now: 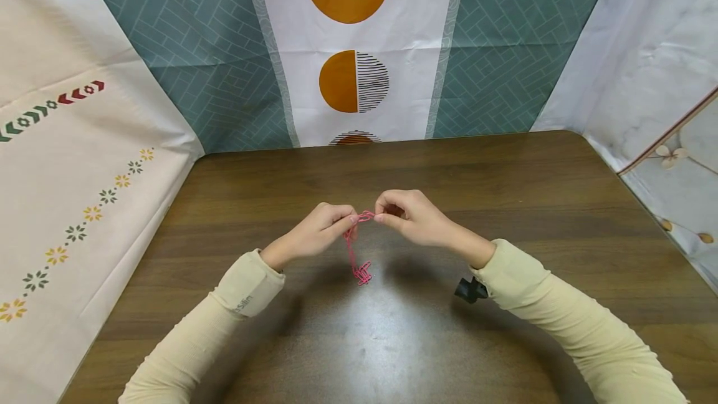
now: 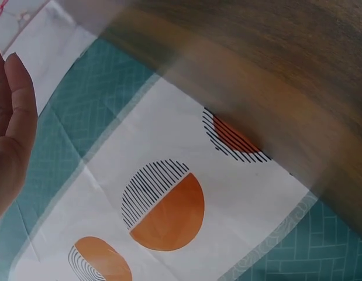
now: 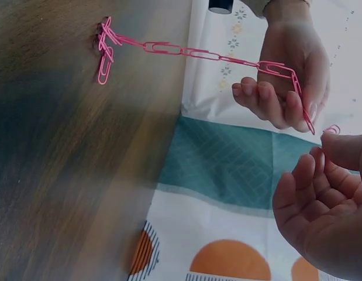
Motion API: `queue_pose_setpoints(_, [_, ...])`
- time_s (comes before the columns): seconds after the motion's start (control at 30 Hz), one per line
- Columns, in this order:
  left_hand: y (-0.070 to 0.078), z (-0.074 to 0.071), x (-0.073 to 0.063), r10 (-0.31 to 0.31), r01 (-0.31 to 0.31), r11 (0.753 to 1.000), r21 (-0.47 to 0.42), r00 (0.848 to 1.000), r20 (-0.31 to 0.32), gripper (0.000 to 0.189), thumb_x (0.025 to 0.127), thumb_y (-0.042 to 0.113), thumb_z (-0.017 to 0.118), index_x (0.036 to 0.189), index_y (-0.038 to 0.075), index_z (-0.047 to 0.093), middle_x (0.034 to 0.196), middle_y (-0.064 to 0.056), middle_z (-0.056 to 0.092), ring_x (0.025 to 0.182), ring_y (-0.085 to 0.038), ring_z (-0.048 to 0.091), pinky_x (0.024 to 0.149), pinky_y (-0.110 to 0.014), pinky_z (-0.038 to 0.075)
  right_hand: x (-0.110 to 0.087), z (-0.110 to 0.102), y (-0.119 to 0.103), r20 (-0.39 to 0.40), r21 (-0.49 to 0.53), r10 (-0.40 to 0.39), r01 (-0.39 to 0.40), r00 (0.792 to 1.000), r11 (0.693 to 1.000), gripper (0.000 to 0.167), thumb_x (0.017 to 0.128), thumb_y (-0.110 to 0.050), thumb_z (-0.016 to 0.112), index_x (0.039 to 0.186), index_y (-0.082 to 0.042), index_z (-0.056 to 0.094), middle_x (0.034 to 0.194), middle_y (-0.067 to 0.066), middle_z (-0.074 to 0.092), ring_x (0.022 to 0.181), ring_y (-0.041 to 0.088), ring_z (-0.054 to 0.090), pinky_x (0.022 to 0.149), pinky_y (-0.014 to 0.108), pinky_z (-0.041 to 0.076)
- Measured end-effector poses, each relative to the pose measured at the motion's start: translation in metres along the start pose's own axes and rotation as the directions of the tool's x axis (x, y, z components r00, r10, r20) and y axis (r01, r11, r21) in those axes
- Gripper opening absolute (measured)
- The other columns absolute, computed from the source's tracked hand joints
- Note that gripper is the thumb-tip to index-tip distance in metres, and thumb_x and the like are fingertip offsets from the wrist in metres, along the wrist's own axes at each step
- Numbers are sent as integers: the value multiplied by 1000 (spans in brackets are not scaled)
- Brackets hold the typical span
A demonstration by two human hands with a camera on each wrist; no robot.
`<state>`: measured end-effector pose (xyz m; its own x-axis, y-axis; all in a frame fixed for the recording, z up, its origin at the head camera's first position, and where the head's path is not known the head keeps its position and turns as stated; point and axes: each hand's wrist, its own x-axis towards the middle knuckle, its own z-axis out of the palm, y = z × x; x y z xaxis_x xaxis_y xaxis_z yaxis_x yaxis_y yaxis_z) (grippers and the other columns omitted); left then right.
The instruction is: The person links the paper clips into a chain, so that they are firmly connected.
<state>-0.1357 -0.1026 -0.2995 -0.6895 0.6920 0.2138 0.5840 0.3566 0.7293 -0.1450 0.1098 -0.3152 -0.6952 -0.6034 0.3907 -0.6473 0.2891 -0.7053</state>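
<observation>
My left hand (image 1: pixel 316 232) pinches the upper end of a chain of pink paper clips (image 1: pixel 351 253) between thumb and fingers. The chain hangs below it, and its lower links lie bunched on the table, as the right wrist view also shows the paper clip chain (image 3: pixel 199 54). Facing it, my right hand (image 1: pixel 415 220) pinches a single pink paper clip (image 3: pixel 332 129) between thumb and index finger, close to the chain's end. The other right fingers are loosely curled. In the left wrist view only part of the left hand (image 2: pixel 11 117) shows, at the left edge.
Both hands are over the brown wooden table (image 1: pixel 269 179). A patterned cloth (image 1: pixel 415 30) hangs behind its far edge, with a flowered cloth (image 1: pixel 67 204) at the left and a pale cloth (image 1: pixel 634 48) at the right. A black camera (image 1: pixel 470 290) sits at the right wrist.
</observation>
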Motion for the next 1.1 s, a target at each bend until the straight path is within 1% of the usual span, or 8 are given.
queue_pose_setpoints(0.1, [-17,4,1,-4,4,1000,-17,1000,0,26,92,-4,43,71,-3,58,64,-11,60,62,-27,57,59,-24,42,1,1,-1,-7,-10,-5,5,1000,1000,13,85,-2,62,76,-8,54,66,-4,45,59,12,41,54,26,34])
queue_pose_setpoints(0.13, [-22,5,1,-5,5,1000,-19,1000,-1,26,92,-3,43,71,-2,59,64,-10,61,62,-26,57,59,-24,42,2,1,-2,-9,-12,-8,8,1000,1000,13,84,-2,62,76,-8,54,67,-3,46,59,12,41,54,26,34])
queue_pose_setpoints(0.23, [-25,5,1,-5,5,1000,-25,1000,-4,27,93,0,44,72,2,59,64,-5,61,62,-21,57,58,-24,41,3,2,-2,-13,-21,-16,16,1000,1000,13,84,-2,62,76,-8,55,68,-3,47,59,10,41,53,24,34])
queue_pose_setpoints(0.33, [-26,5,1,-2,1,999,-32,1000,-3,26,94,3,45,72,4,60,65,-1,62,63,-16,57,59,-24,42,3,3,-1,-12,-29,-18,17,1000,999,12,84,-2,63,76,-8,55,69,-3,49,60,9,41,53,23,35])
queue_pose_setpoints(0.43, [-26,4,0,10,-9,999,-47,1000,2,26,94,4,45,72,5,60,65,0,61,63,-15,56,58,-24,41,3,4,0,-14,-52,-35,35,999,998,12,84,-3,63,76,-8,54,70,-2,49,60,9,42,53,23,35])
queue_pose_setpoints(0.63, [-27,4,-1,26,-25,997,-77,1000,10,27,94,3,44,72,5,59,65,1,61,62,-14,55,58,-25,42,2,6,3,-36,-145,-126,119,991,982,13,84,-3,63,77,-7,53,70,-2,49,60,7,42,52,23,36])
queue_pose_setpoints(0.73, [-25,3,-1,27,-26,996,-90,1000,13,27,94,3,44,72,5,59,65,0,61,63,-13,55,59,-28,44,1,7,4,-45,-195,-156,144,987,970,13,84,-3,63,78,-8,52,71,-2,48,60,7,41,52,23,36])
queue_pose_setpoints(1.1, [-25,2,-3,36,-35,995,-89,999,7,26,93,2,45,72,5,59,66,1,61,62,-11,56,60,-30,46,-4,4,8,-15,-283,-156,145,988,948,14,83,-4,63,78,-8,51,72,-3,48,60,7,40,53,24,36])
